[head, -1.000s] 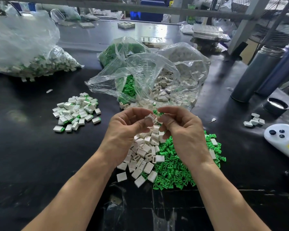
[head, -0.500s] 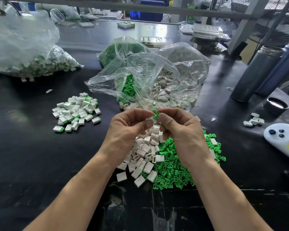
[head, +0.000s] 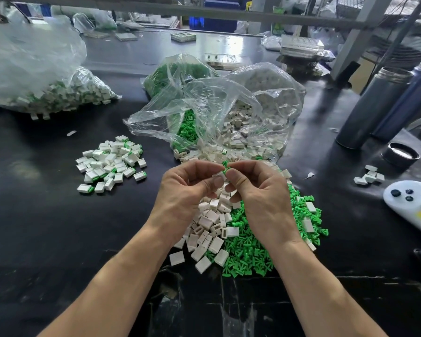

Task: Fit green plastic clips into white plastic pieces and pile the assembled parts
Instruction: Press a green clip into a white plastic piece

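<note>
My left hand (head: 187, 190) pinches a small white plastic piece (head: 219, 175) above the table. My right hand (head: 260, 193) pinches a green clip (head: 225, 166) whose lower end meets the white piece. Under both hands lies a heap of loose white pieces (head: 209, 229), and a heap of loose green clips (head: 255, 254) spreads to its right. A pile of assembled white-and-green parts (head: 111, 164) sits on the black table to the left.
An open clear bag (head: 229, 113) of white pieces and green clips lies just behind my hands. A large bag of assembled parts (head: 46, 93) is far left. Two metal flasks (head: 374, 105), a black lid (head: 401, 155), several white pieces (head: 370, 177) and a white device (head: 413, 203) stand right.
Both hands rose slightly and the green clip now shows between my right fingertips, set against the white piece in my left hand.
</note>
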`<state>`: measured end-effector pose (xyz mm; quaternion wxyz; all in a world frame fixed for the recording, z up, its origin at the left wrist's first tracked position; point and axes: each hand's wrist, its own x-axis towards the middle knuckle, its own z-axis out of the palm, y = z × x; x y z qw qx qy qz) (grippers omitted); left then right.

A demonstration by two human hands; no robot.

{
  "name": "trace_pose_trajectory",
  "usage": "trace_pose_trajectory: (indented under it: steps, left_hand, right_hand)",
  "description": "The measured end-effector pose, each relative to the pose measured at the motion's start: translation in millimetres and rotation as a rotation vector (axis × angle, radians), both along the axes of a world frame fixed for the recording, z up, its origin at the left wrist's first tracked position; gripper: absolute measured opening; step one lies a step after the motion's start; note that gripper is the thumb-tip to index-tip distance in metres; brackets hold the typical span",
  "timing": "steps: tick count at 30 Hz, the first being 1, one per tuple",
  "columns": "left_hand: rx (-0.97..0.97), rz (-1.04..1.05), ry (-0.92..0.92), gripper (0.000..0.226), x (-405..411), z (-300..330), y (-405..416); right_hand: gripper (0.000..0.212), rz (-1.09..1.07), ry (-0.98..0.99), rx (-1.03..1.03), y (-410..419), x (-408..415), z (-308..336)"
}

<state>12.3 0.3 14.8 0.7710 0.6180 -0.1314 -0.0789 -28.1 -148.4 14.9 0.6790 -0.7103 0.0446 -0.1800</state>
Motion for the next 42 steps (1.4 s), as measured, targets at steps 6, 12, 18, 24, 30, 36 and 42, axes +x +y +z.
trace_pose_trajectory:
  steps: [6, 12, 18, 24, 30, 36, 42]
  left_hand:
    - [0.063, 0.046, -0.026, 0.015, -2, 1, 0]
    - [0.158, 0.061, -0.094, 0.015, -4, 2, 1]
    - [0.206, 0.075, -0.109, 0.019, -2, 3, 4]
    - [0.195, 0.127, -0.110, 0.010, -2, 3, 2]
    - [0.116, 0.173, -0.046, 0.009, -4, 1, -4]
    - [0.109, 0.113, -0.016, 0.010, -1, 1, 0]
    - [0.241, 0.051, -0.124, 0.013, 4, 3, 7]
  right_hand:
    - [0.010, 0.021, 0.044, -0.146, -4, -2, 0]
    - [0.012, 0.047, 0.062, -0.357, -11, -4, 2]
    - [0.011, 0.030, 0.017, -0.323, -6, -5, 2]
    - [0.010, -0.069, -0.015, -0.256, 5, -4, -3]
    - [0.016, -0.079, -0.005, -0.170, 9, -4, 0]
    - [0.021, 0.008, 0.023, -0.065, 3, -6, 3]
    - [0.022, 0.067, 0.021, 0.000, -4, -3, 4]
